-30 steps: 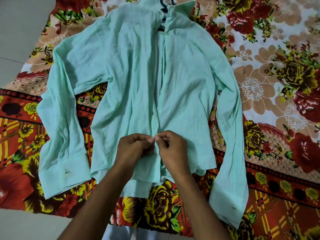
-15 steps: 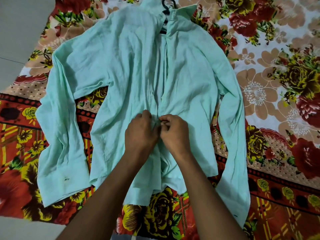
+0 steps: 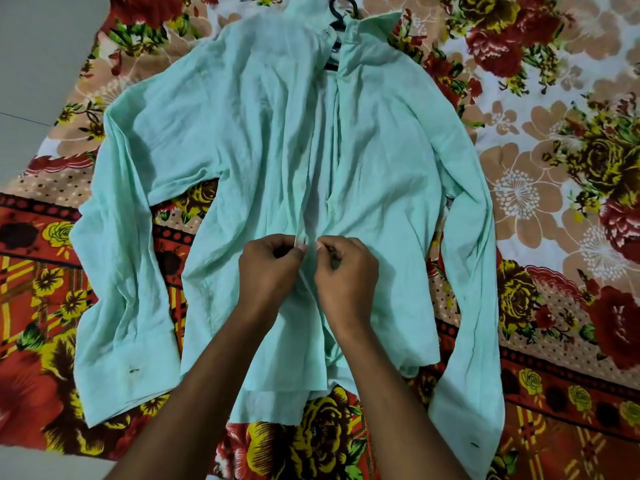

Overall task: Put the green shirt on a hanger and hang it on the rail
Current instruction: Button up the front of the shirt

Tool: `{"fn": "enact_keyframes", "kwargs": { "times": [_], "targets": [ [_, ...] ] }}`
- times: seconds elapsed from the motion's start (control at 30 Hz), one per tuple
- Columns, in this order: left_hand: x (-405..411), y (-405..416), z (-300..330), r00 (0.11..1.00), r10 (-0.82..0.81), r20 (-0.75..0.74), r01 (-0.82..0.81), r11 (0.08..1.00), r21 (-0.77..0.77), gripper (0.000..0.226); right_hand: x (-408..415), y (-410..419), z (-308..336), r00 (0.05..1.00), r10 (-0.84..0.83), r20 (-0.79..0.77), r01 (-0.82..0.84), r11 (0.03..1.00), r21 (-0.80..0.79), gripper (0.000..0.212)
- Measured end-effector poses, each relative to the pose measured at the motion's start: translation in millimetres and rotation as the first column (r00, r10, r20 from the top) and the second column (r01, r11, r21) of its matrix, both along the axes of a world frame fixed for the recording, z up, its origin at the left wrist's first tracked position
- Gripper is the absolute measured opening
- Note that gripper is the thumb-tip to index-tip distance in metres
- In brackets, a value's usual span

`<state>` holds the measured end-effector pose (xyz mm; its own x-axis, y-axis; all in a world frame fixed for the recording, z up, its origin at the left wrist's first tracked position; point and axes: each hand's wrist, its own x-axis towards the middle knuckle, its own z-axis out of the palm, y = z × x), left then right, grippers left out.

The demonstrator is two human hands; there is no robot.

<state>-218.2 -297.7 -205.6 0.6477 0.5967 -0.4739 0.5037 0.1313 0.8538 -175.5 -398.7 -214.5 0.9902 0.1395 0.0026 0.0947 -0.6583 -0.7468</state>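
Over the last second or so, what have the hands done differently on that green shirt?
Both hands moved up the front opening, away from the hem. The left hand and right hand now pinch the two front edges of the green shirt higher up. The shirt stays flat on the floral cloth, the hanger hook at its collar.

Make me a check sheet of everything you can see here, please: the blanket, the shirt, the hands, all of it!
Surface: floral bedsheet spread flat, red, yellow and peach flowers.
Job's things: green shirt lies front up on the bedsheet, sleeves spread out, front open above the hands. Black hanger is inside it, hook poking out at the collar. Not yet hung; no rail in view.
Clutter: nothing seen.
Grippers: left hand and right hand each pinch a front edge of the shirt, close together at mid-front.
Cables: nothing seen.
Surroundings: pale grey floor at the upper left.
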Motion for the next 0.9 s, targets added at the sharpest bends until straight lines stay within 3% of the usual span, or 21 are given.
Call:
{"fn": "enact_keyframes", "kwargs": {
  "times": [0.13,0.3,0.47,0.63,0.9],
  "targets": [
    [-0.7,-6.1,2.3,0.998,-0.048,0.026,0.046,0.995,0.085,0.012,0.6,-1.4,3.9,0.964,-0.069,-0.256,0.129,0.966,0.226,0.006],
    [2.1,-8.3,1.3,0.996,-0.084,-0.001,0.083,0.982,0.171,0.010,5.3,-6.4,-2.1,0.905,-0.095,-0.415,0.250,0.908,0.336,0.002],
    [1.7,-10.7,1.0,0.995,-0.094,0.014,0.090,0.981,0.171,0.011,7.2,-7.6,-1.7,0.902,-0.065,-0.427,0.239,0.899,0.367,0.002],
    [-3.9,-7.4,3.4,0.995,-0.071,0.070,0.076,0.994,-0.075,0.033,8.9,-9.8,-1.4,0.906,-0.049,-0.421,0.218,0.905,0.365,0.005],
    [1.3,-0.3,2.9,0.997,-0.063,0.048,0.065,0.996,-0.053,0.006,8.7,-15.9,5.5,0.895,0.087,-0.438,0.114,0.904,0.412,0.008]
  ]
}}
